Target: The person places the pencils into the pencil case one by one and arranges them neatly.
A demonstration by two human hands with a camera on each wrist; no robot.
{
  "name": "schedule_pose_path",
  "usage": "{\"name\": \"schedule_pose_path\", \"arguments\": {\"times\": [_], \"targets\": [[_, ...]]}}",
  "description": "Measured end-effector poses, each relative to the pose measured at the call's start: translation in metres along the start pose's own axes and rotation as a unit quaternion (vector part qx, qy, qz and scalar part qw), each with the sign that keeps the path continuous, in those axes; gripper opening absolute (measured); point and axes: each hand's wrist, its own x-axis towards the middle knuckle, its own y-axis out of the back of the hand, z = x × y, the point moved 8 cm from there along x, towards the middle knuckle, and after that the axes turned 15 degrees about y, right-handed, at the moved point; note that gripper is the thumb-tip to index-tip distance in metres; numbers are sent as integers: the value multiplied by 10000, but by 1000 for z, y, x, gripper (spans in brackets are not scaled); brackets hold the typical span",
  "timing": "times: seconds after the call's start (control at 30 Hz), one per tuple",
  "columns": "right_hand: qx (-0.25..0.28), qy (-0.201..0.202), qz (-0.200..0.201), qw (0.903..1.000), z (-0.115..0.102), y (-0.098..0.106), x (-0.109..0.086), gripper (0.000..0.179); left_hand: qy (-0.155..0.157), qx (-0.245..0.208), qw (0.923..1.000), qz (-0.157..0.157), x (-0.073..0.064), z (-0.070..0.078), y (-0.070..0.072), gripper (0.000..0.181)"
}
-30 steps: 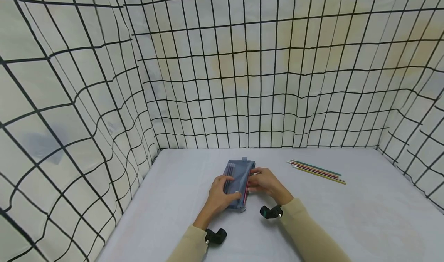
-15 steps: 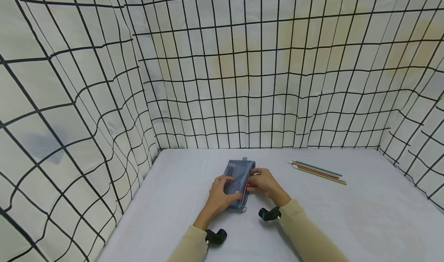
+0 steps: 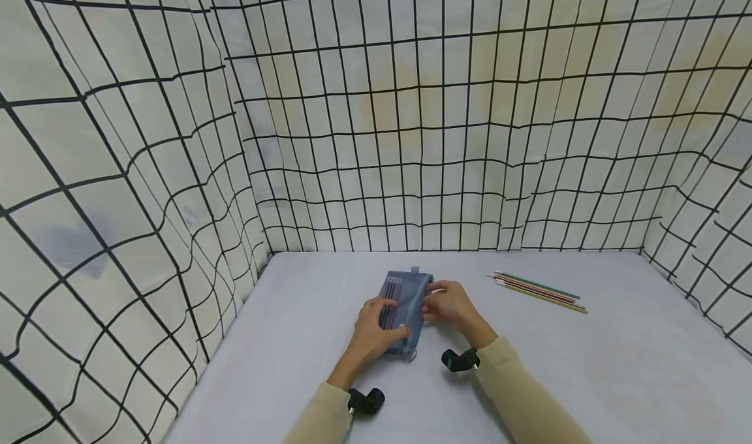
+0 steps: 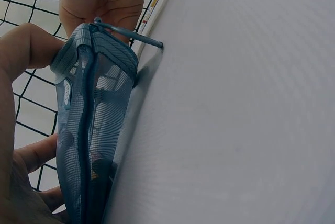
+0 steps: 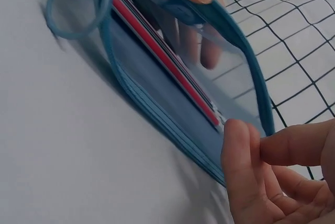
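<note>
Blue mesh pouch (image 3: 414, 303) lies on the white table (image 3: 305, 313), taken as reference. Change over the last half second: in the head view, the red line along the pouch's right edge has dropped from sight and the upper sheet now shows a pale crease there. Right wrist view: red pencil (image 5: 167, 62) lies inside the pouch, whose zip edge (image 5: 152, 112) gapes. Inference: pencil covered by the sheet, not removed; that side remains unclosed. Left hand (image 3: 370, 330) grips the pouch's left side, thumb on top. Right hand (image 3: 452, 307), at its right edge, appears to pinch the rim between thumb and finger. Coloured pencils (image 3: 537, 288) lie to its right, well apart.
</note>
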Motion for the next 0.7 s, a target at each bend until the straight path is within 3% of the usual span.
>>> {"name": "schedule_pose_path", "arguments": {"times": [0.27,0.7], "targets": [[-1065,396,-14,9935,-14,25,3,34,59,-51,10000,-28,-1,0,0,63],[-1913,1824,-785,9612,-42,63,1,33,47,-52,10000,-41,-2,0,0,63]]}}
